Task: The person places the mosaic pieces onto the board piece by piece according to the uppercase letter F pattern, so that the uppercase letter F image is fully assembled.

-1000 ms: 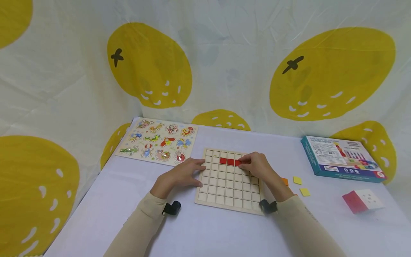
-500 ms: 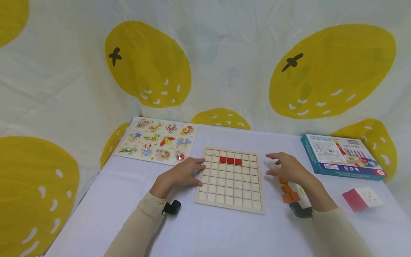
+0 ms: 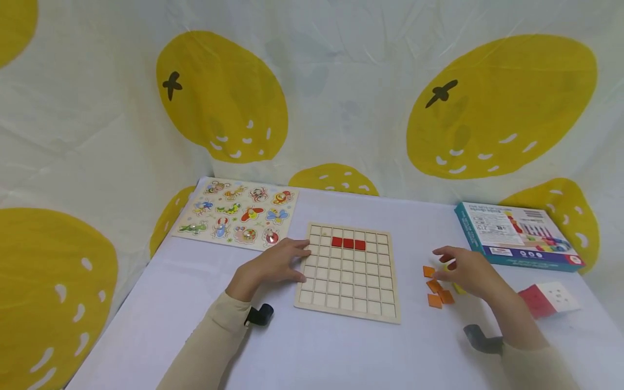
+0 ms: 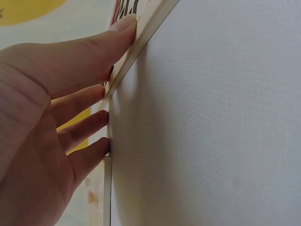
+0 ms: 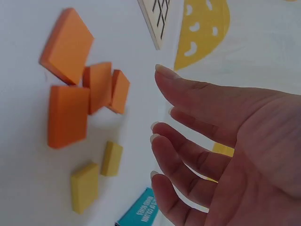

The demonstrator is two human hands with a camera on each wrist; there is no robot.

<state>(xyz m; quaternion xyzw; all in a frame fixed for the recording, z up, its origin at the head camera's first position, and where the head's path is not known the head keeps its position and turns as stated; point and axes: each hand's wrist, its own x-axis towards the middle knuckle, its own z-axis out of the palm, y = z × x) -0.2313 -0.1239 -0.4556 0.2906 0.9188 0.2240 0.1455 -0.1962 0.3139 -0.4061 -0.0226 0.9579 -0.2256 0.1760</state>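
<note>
A wooden grid board (image 3: pixel 347 281) lies flat in the middle of the table. Three red square tiles (image 3: pixel 348 244) sit side by side in its second row from the back. My left hand (image 3: pixel 274 262) rests at the board's left edge, thumb and fingertips spread along it; the left wrist view shows the thumb (image 4: pixel 94 56) on the rim. To the right of the board, my right hand (image 3: pixel 470 271) hovers over loose tiles with nothing in it. Several orange square tiles (image 5: pixel 68 115) lie there, some overlapping. Two yellow tiles (image 5: pixel 84 187) are nearby, partly hidden by that hand in the head view.
An insect picture board (image 3: pixel 239 211) lies at the back left. At the back right is a teal-edged box (image 3: pixel 519 238), and a red and white block (image 3: pixel 548 300) stands in front of it. A patterned curtain (image 3: pixel 346 108) hangs behind the table.
My right hand has let go of the third red tile, which stays in the board, and has moved right over the orange and yellow tiles. The left hand has stayed at the board's edge.
</note>
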